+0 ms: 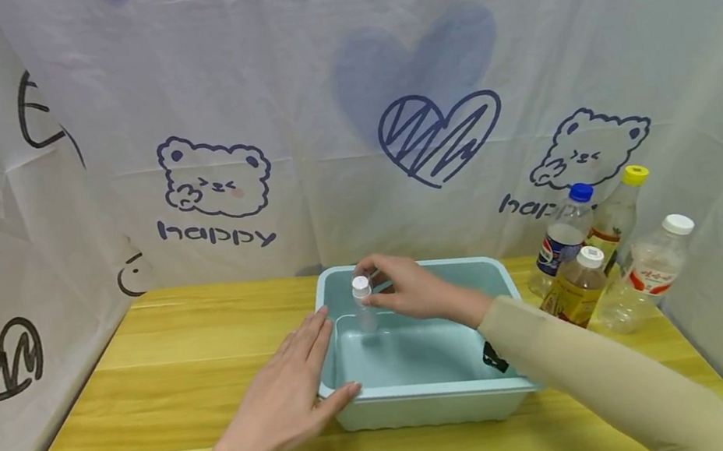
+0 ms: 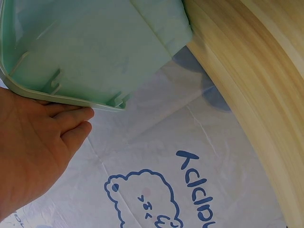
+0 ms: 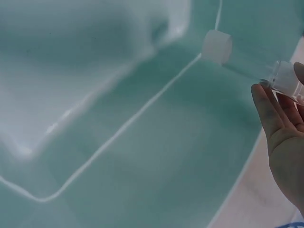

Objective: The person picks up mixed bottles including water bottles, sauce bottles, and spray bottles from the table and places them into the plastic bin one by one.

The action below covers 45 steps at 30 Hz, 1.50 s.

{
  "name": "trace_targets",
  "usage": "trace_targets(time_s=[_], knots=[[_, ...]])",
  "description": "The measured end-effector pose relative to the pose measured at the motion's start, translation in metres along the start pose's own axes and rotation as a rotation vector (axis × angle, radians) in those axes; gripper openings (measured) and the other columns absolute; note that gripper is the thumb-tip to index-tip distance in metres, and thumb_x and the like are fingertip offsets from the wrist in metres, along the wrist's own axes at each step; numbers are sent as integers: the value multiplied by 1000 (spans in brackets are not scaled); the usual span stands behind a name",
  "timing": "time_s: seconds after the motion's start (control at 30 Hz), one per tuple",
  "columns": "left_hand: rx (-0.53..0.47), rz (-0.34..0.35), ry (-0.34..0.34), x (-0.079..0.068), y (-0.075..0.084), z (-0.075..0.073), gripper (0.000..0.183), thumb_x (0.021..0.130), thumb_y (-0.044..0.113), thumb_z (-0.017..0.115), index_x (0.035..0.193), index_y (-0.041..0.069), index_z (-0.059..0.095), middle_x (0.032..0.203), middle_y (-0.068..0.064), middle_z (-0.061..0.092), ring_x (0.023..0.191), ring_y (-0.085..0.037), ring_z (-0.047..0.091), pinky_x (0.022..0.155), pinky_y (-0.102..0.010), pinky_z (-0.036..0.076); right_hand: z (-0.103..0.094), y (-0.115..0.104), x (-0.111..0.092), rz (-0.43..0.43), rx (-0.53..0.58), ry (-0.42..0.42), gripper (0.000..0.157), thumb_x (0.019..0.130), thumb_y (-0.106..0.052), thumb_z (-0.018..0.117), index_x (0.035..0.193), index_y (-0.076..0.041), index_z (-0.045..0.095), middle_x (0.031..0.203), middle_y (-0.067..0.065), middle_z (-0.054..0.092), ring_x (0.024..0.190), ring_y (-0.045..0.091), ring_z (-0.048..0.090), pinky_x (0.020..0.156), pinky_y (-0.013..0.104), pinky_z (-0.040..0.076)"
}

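Note:
My right hand (image 1: 406, 285) reaches into the left part of a pale green plastic bin (image 1: 430, 386). Its thumb and fingers pinch a small clear bottle (image 1: 366, 315) just below the white cap. The bottle stands roughly upright inside the bin, near its left wall. In the right wrist view, the right hand (image 3: 285, 123) shows at the right edge with the bottle's clear part between its fingertips. My left hand (image 1: 288, 391) lies along the bin's left rim, fingers straight and thumb over the near corner. The left wrist view shows the left hand (image 2: 38, 142) against the rim's outside.
Several empty plastic bottles stand right of the bin: a blue-capped one (image 1: 559, 245), a yellow-capped one (image 1: 618, 212), a yellow-labelled one with a white cap (image 1: 574, 294) and a clear white-capped one (image 1: 646, 275). A printed cloth (image 1: 330, 207) hangs behind the wooden table (image 1: 198, 362).

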State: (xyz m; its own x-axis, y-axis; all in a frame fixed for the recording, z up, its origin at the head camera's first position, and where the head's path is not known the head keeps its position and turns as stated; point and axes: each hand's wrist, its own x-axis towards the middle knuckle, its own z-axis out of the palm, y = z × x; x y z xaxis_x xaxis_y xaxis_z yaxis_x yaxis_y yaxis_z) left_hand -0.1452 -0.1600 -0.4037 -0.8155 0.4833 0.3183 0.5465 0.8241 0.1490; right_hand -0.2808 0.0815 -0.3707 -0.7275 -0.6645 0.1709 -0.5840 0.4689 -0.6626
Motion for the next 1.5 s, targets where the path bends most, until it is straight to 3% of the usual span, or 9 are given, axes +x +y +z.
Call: trace_targets(time_s=[0.4, 0.73, 1.5], knots=[[-5, 11, -3, 1, -1, 0, 92, 103, 67, 45, 161, -3, 29, 171, -17, 23, 157, -33, 25, 126, -49, 30, 15, 6, 15, 26, -10, -64, 41, 97, -6, 73, 134, -2, 57, 128, 12, 65, 121, 29, 66, 98, 34, 60], [3, 15, -8, 2, 0, -1, 93, 103, 68, 44, 161, -2, 30, 171, -17, 23, 157, -32, 25, 125, -49, 31, 21, 11, 21, 34, -80, -106, 40, 96, -7, 75, 133, -2, 59, 129, 12, 66, 119, 27, 67, 98, 34, 60], [6, 5, -10, 0, 1, -1, 92, 103, 67, 45, 160, -4, 31, 170, -18, 24, 157, -32, 25, 125, -48, 31, 27, 10, 24, 65, -91, -133, 45, 97, -7, 74, 138, -4, 58, 138, 13, 63, 124, 28, 65, 101, 40, 59]])
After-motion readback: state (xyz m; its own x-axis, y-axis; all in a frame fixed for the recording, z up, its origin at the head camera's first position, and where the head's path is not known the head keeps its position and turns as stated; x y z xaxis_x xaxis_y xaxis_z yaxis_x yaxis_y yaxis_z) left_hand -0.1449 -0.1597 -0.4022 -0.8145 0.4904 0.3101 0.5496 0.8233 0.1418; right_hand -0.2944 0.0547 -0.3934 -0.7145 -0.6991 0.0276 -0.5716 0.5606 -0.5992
